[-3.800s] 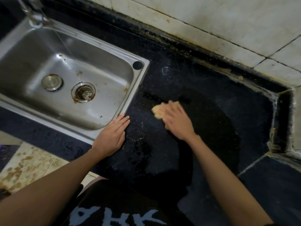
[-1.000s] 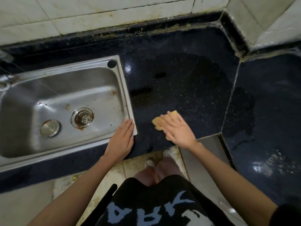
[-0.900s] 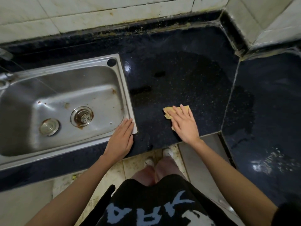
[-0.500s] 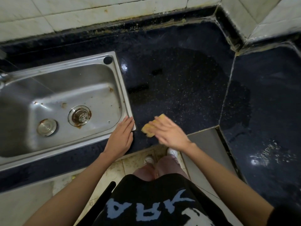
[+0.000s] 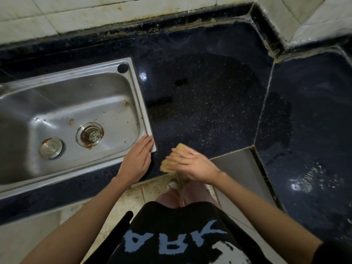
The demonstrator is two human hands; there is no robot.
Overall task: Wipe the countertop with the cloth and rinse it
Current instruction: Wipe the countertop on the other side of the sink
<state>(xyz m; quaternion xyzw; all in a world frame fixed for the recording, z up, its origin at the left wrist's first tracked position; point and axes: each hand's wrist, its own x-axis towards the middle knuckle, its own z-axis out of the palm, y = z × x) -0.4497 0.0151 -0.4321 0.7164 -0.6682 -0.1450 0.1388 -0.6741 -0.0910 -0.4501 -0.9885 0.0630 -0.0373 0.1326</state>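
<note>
sink (image 5: 106, 77) left in countertop (image 5: 205, 111); cloth (image 5: 171, 159) on countertop front edge, right of sink.

yellow-tan cloth (image 5: 170, 162) under my right hand (image 5: 192, 165) | black stone countertop (image 5: 205, 103), flecked with pale speckles, darker wet patch | silver steel sink (image 5: 80, 103), rust-brown stains round its round drain (image 5: 90, 133) | off-white wall tiles (image 5: 106, 14), dark grimy grout | my black shirt (image 5: 177, 235), pale blue lettering

Dark speckled stone countertop (image 5: 200, 103), glossy, wet sheen on the right. Steel sink (image 5: 80, 103), brushed and dull, rust ringing the drain (image 5: 90, 134). Yellow cloth (image 5: 169, 161) looks soft, matt. Wall tiles (image 5: 95, 14) pale, stained, grimy at the joint.
</note>
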